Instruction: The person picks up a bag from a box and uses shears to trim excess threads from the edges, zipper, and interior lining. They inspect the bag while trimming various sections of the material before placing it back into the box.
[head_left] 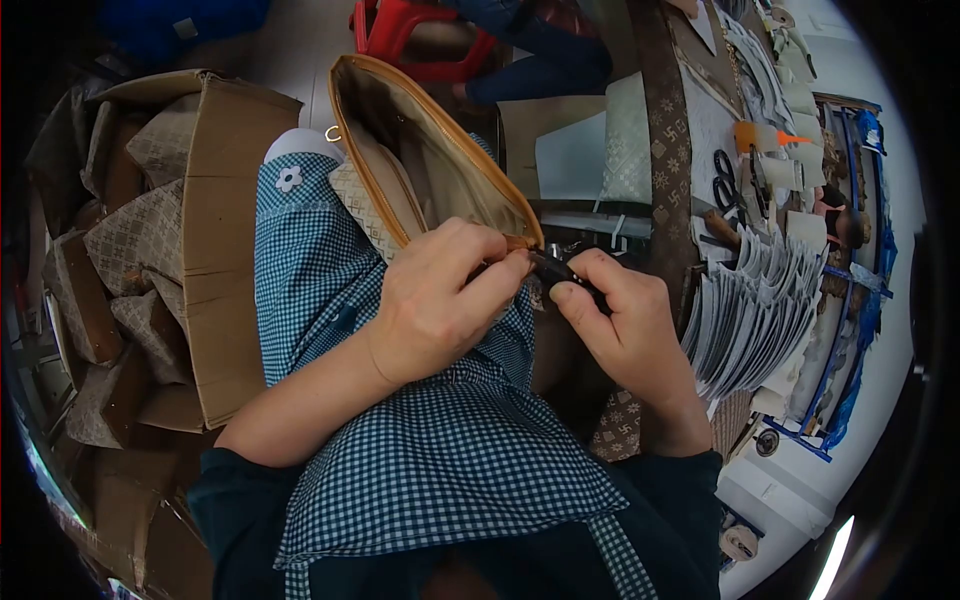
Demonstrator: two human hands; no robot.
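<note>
An unfinished-looking bag (450,160) with a tan edge, beige lining and patterned outer side lies open across my lap. My left hand (435,290) is closed on the near corner of its rim, thumb and index finger pinched together there. My right hand (625,310) grips a black-handled tool (550,265) with a shiny metal part, its tip right at the pinched corner. What kind of tool it is I cannot tell. A small metal ring (333,133) sticks out at the bag's left side. Beneath the bag is my blue checked apron (440,460).
On the left stands a cardboard box (235,240) full of patterned bag pieces (135,250). The bench at right holds a stack of grey-white pieces (755,320), black scissors (724,180) and an orange-tipped bottle (765,137). Beyond are a red stool (420,45) and another person's leg (550,70).
</note>
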